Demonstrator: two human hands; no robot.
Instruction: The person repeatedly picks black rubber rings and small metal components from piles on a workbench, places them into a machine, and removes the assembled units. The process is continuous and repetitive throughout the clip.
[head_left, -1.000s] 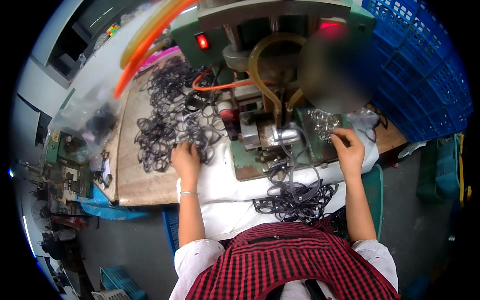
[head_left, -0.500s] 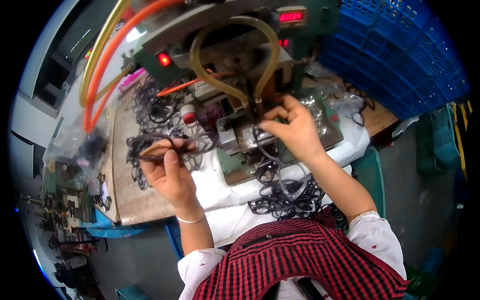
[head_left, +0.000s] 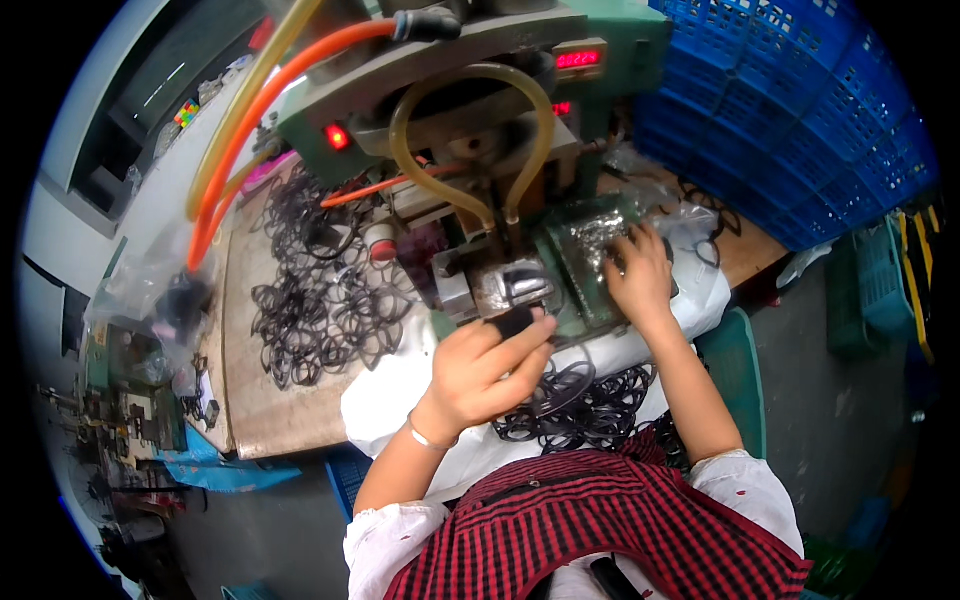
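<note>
My left hand (head_left: 490,370) is closed at the front of the press, its fingers pinching a dark band (head_left: 515,321) beside the metal fixture (head_left: 515,285). Much of that band is hidden under the fingers. My right hand (head_left: 642,275) reaches over a flat tray of small shiny pieces (head_left: 598,235), fingers bent and apart. I see nothing in them, though the fingertips are partly blurred. Above the fixture, the press (head_left: 470,135) has a looped yellowish tube (head_left: 400,125). Dark looped bands (head_left: 590,410) lie heaped on white sheeting just in front of me.
More dark loops (head_left: 330,300) are spread over the wooden table (head_left: 300,415) on the left. A red button (head_left: 382,247) stands beside the press, and an orange hose (head_left: 210,215) hangs at upper left. Blue crates (head_left: 790,110) rise at the right, near crumpled clear plastic (head_left: 690,222).
My left hand has moved right, from above the table's loops to the fixture; the loops it held up no longer show. My right hand has left the fixture for the tray of shiny pieces.
</note>
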